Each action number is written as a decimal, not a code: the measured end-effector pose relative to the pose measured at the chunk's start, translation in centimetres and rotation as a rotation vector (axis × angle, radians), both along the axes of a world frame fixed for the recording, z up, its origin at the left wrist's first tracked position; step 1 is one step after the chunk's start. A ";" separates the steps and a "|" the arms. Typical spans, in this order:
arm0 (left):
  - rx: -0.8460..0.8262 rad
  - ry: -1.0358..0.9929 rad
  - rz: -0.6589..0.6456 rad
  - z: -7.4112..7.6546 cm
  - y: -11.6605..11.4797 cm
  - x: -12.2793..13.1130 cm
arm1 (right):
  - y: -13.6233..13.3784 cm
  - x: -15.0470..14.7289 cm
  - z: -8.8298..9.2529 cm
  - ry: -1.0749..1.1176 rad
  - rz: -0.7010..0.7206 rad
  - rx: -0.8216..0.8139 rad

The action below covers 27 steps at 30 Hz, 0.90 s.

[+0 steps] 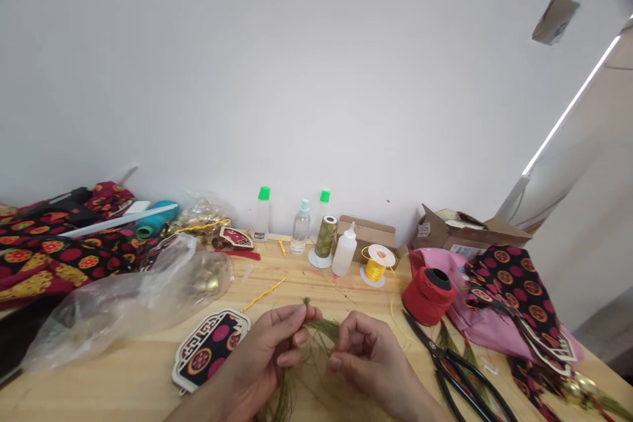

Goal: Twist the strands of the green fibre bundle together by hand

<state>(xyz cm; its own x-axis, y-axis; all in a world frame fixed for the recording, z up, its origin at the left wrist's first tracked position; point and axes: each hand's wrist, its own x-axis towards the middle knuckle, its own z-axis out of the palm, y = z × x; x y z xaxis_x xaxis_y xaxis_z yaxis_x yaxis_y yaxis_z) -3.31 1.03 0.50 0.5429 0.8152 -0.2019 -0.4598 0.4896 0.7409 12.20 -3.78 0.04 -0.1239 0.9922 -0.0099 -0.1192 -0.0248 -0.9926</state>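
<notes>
My left hand [270,346] pinches a bundle of olive-green threads [324,328] near its top, fingers closed round it. Close beside it, my right hand [368,356] has its fingers curled, touching the same threads from the right. The threads trail down between both hands toward the table's front edge. A flat ornament covered in black cloth with red and pink circles [210,346] lies just left of my left hand on the wooden table [123,376].
Black scissors [462,369] lie to the right, beside a red thread spool [428,295]. A yellow cord spool [376,265], an olive spool [325,237] and small bottles [301,227] stand by the wall. A clear plastic bag [133,300] and patterned fabric [44,250] fill the left.
</notes>
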 end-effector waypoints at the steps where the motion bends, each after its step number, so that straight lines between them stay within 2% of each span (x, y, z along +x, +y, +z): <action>1: 0.033 0.000 -0.010 0.0 0.0 -0.1 | -0.1 -0.1 -0.1 -0.018 0.012 -0.003; 5: 0.173 0.018 -0.129 0.1 -0.1 -0.3 | -0.3 -0.2 -0.7 -0.059 0.087 -0.026; 8: 0.251 0.049 -0.203 0.0 -0.3 -0.4 | -0.3 0.1 -0.5 -0.111 0.140 0.013; 12: 0.399 0.156 -0.285 -0.4 -0.4 -0.4 | 0.0 0.8 0.6 -0.186 0.010 0.201; 15: 0.500 0.261 -0.345 -0.6 -0.6 -0.4 | 0.1 1.1 0.9 -0.156 -0.043 0.270; 20: 0.619 0.394 -0.384 -0.2 -0.9 -0.3 | 0.1 0.9 0.4 -0.132 0.014 0.260; 27: 0.624 0.432 -0.405 -0.2 -1.2 -0.2 | 0.0 0.8 0.4 -0.081 0.055 0.196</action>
